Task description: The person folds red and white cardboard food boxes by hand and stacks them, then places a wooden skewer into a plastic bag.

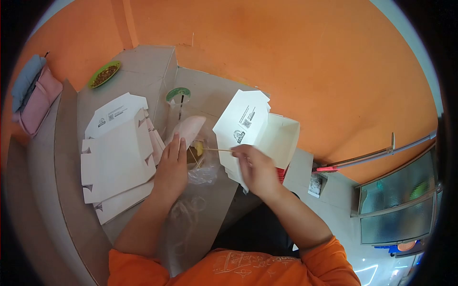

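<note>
Head view, stick (218, 150) in right hand (259, 172), cartons (117, 164) (flanking)

The fingertips of the right hand (255, 169) are blurred by motion. The food (194, 151) is partly covered by the left hand (175, 155); the fine print on the open box (245, 119) cannot be read.

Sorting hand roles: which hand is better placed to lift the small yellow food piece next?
Probably the right hand: it holds the thin, pale wooden stick, whose far end points at the yellow food piece. The left hand is at the pale, curved paper.
</note>
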The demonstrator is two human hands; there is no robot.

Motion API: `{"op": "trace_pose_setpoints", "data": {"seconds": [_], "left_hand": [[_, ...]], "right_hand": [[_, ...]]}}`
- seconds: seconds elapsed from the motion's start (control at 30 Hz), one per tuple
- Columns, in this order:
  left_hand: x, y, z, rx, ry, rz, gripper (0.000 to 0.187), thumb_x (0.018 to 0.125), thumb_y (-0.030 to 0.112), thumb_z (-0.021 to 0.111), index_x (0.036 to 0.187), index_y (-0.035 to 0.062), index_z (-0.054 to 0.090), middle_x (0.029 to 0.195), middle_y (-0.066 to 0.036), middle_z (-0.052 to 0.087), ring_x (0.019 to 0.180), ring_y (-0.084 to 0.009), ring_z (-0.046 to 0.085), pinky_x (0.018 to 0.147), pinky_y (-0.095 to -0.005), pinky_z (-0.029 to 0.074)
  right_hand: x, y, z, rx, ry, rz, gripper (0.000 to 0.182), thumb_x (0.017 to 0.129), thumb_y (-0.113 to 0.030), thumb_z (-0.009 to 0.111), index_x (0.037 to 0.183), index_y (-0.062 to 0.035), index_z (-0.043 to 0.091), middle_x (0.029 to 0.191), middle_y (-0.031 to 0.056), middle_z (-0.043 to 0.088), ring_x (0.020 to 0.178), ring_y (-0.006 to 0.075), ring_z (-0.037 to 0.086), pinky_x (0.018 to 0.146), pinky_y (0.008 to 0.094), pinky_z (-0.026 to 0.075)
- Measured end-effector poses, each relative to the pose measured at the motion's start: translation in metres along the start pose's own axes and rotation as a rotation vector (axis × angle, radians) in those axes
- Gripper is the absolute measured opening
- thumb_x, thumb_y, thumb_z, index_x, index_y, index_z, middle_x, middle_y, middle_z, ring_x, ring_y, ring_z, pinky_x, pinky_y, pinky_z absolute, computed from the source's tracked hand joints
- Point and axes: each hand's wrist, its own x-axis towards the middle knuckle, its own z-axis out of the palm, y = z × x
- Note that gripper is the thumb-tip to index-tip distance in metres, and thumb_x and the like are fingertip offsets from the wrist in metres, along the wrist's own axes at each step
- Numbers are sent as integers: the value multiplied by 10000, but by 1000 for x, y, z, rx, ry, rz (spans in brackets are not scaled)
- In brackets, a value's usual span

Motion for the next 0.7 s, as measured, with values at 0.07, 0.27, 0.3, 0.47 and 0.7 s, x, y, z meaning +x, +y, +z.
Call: {"op": "trace_pose_setpoints", "data": {"seconds": [0.07,0.27,0.3,0.47,0.7], "left_hand": [[1,0,-4,-16,-5,-10,551,789,-41,481,1328,-73,368,1433,-222,300,1228,-372,408,1027,-419,373],[2,1,-6,6,-10,-8,548,797,-47,465,1335,-67,363,1432,-222,303,1229,-380,408,1028,-429,369],[2,2,-7,11,3,-16,544,798,-44,467,1332,-67,370,1428,-223,310,1227,-380,409,1027,-431,367],[2,5,-9,46,35,20,510,805,-38,465,1311,-71,407,1419,-219,330,1222,-382,413,1022,-437,355],[3,6,-10,78,61,43,497,800,-53,463,1295,-76,429,1408,-215,356,1199,-373,439,1010,-448,348]], "right_hand": [[-5,-7,-28,244,167,192,69,915,-49,503,946,9,523,906,133,654,770,229,654,700,311,534],[-26,6,-116,942,474,442,91,934,-61,438,961,-9,508,833,172,640,696,195,654,706,298,538],[-31,6,-129,1110,455,492,98,928,-72,443,958,-5,508,823,173,636,676,201,651,687,297,539],[-54,9,-150,1507,374,475,130,922,-107,434,936,4,499,768,167,617,646,238,649,618,312,540],[-52,-6,-144,1769,191,334,127,918,-95,411,955,7,476,756,201,598,648,288,635,656,367,533]]}}
